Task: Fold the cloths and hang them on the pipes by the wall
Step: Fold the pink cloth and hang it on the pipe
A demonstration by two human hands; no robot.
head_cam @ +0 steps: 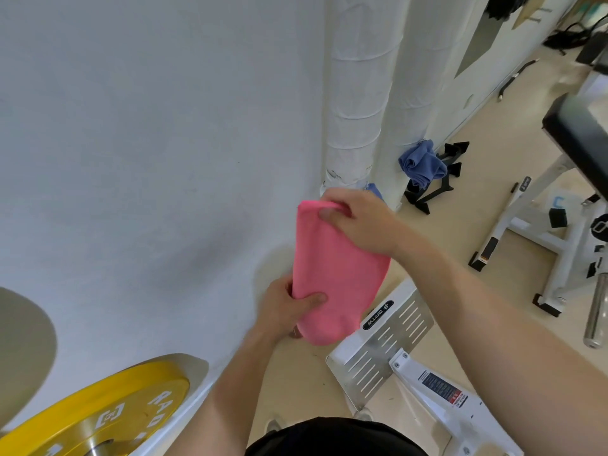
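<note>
While I look down through the head camera, a yellow weight plate (98,413) fills the lower left of the frame, its white lettering turned toward me, set close against the white wall (148,143) that takes up the whole left half. Just right of the plate, my left hand (286,307) comes up from the bottom centre; its fingers are curled closed around the lower left edge of a pink cloth (332,274), thumb pressed flat on the front face. That cloth sits mid-frame, held in the air in front of the wall, folded into a long narrow band that runs from upper left to lower right. At its top end my right hand (358,222) pinches the folded edge, thumb below and fingers above, closed tight on the fabric, with the forearm stretching off to the lower right corner.

Behind the right hand, two thick white wrapped pipes (355,93) rise along the wall in the upper centre. A blue cloth (422,166) hangs bunched beside the base of the right-hand pipe, over a black stand (437,182) on the beige floor (487,153); a second scrap of blue peeks out just above my right knuckles, too hidden to tell what it rests on. Below the pink cloth lies a white slotted metal footplate (385,350) of a gym machine. Further right stand a white bench frame (539,225) with black padding and, at the right edge, a steel barbell end (597,314).
</note>
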